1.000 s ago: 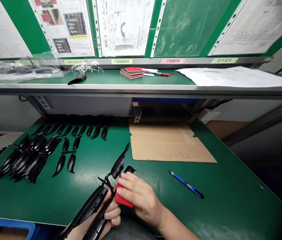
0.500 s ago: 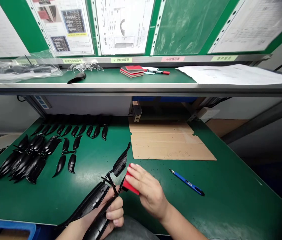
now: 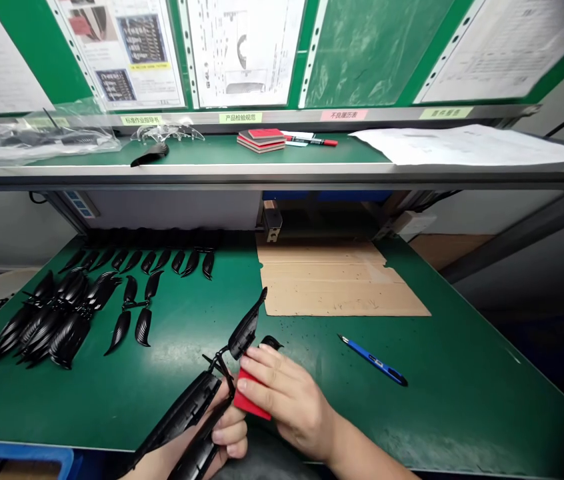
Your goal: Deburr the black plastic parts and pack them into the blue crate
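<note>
My left hand (image 3: pixel 229 427) low in the view is shut around a cluster of glossy black moulded plastic parts (image 3: pixel 182 412) joined by thin runners. One ribbed, blade-shaped part (image 3: pixel 245 335) of the cluster sticks up and away from that hand. My right hand (image 3: pixel 285 393) is pinching a red sanding block (image 3: pixel 251 398), which sits just below that raised part and seems to touch it. A small black piece (image 3: pixel 272 343) shows just past my right fingers. My left fingers are partly hidden behind the parts.
Several black moulded parts (image 3: pixel 69 320) lie in rows on the green work mat (image 3: pixel 187 300) to the left. A cardboard sheet (image 3: pixel 342 287) and a blue utility knife (image 3: pixel 375 361) lie to the right. A blue bin (image 3: pixel 17 452) sits at the near left.
My right hand and the red block have moved down and left, from beside the raised black part to beneath it. The held parts tilt slightly further right.
</note>
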A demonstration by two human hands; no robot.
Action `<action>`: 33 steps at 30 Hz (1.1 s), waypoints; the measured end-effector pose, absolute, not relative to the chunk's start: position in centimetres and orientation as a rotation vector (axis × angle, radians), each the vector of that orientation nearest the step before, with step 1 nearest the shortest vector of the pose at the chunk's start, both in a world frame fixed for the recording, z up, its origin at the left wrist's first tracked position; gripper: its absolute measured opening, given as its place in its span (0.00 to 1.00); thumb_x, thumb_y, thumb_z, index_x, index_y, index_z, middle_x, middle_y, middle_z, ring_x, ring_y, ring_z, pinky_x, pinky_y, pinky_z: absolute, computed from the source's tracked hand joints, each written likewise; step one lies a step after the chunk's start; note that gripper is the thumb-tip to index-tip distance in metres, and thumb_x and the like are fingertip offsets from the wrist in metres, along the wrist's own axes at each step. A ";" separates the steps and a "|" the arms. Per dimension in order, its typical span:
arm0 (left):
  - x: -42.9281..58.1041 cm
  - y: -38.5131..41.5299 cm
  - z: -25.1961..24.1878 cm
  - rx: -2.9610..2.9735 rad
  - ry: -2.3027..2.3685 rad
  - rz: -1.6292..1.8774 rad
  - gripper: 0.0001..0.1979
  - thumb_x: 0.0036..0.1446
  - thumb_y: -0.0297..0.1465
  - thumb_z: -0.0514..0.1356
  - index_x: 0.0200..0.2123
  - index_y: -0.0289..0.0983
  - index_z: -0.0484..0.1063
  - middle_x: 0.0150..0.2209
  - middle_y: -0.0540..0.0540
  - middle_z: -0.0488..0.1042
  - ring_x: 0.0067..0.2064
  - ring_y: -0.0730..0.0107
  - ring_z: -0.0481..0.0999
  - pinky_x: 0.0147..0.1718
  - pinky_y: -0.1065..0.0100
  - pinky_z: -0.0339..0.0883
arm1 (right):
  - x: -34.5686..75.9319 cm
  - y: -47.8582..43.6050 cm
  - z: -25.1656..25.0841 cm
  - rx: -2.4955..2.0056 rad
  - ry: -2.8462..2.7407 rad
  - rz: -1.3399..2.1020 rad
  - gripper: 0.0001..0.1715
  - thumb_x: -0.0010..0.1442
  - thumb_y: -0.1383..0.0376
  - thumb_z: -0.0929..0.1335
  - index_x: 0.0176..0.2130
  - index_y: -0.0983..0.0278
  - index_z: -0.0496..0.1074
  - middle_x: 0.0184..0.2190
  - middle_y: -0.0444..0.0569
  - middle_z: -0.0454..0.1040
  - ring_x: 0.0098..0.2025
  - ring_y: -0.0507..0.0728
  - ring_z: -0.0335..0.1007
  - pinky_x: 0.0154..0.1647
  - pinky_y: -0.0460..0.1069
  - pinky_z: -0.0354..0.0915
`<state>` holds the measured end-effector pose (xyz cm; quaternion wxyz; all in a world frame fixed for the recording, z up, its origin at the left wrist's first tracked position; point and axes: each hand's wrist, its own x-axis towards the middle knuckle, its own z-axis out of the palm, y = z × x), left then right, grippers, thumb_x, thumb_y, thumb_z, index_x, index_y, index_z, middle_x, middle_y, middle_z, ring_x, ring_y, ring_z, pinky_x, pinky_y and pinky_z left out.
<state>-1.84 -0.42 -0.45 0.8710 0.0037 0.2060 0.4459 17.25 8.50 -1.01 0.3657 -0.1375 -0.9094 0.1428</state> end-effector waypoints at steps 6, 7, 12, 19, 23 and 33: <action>-1.8 -0.3 -0.5 0.115 0.469 1.018 0.15 0.57 0.37 0.60 0.46 0.37 0.72 0.16 0.59 0.51 0.17 0.82 0.43 0.21 0.71 0.44 | 18.2 9.0 0.5 -1.083 -1.912 0.830 0.14 0.65 0.66 0.62 0.46 0.60 0.72 0.41 0.49 0.77 0.42 0.55 0.74 0.44 0.50 0.70; -1.9 -0.2 -0.6 0.126 0.486 1.032 0.14 0.57 0.37 0.60 0.45 0.37 0.72 0.16 0.59 0.50 0.16 0.81 0.43 0.21 0.71 0.44 | 17.9 8.4 1.2 -1.101 -1.896 0.985 0.12 0.64 0.64 0.62 0.44 0.61 0.72 0.36 0.47 0.77 0.37 0.54 0.74 0.39 0.47 0.70; -1.9 0.2 -0.8 0.174 0.524 1.004 0.10 0.57 0.36 0.59 0.39 0.39 0.74 0.14 0.58 0.50 0.16 0.80 0.45 0.21 0.70 0.45 | 15.7 6.3 3.0 -1.117 -2.000 1.360 0.13 0.64 0.62 0.62 0.30 0.64 0.70 0.23 0.42 0.71 0.25 0.50 0.64 0.26 0.44 0.60; -2.0 0.0 -0.1 0.049 0.563 1.011 0.08 0.57 0.35 0.61 0.36 0.37 0.75 0.15 0.58 0.48 0.16 0.81 0.44 0.21 0.70 0.44 | 17.1 7.7 1.9 -1.237 -1.988 0.769 0.10 0.65 0.63 0.61 0.40 0.61 0.71 0.29 0.44 0.70 0.30 0.52 0.63 0.30 0.46 0.57; -1.8 0.1 0.5 0.036 0.505 0.959 0.08 0.53 0.36 0.64 0.29 0.38 0.74 0.14 0.58 0.47 0.16 0.81 0.43 0.22 0.71 0.44 | 16.7 7.0 1.2 -1.089 -2.128 0.515 0.14 0.65 0.67 0.60 0.48 0.59 0.70 0.30 0.46 0.68 0.32 0.53 0.62 0.34 0.48 0.56; -2.6 0.3 0.5 0.012 0.659 0.970 0.08 0.52 0.33 0.64 0.26 0.37 0.70 0.15 0.59 0.44 0.17 0.82 0.42 0.22 0.71 0.43 | 18.3 8.1 4.1 -0.918 -2.304 1.111 0.14 0.64 0.68 0.61 0.41 0.57 0.75 0.30 0.44 0.66 0.33 0.51 0.64 0.34 0.45 0.62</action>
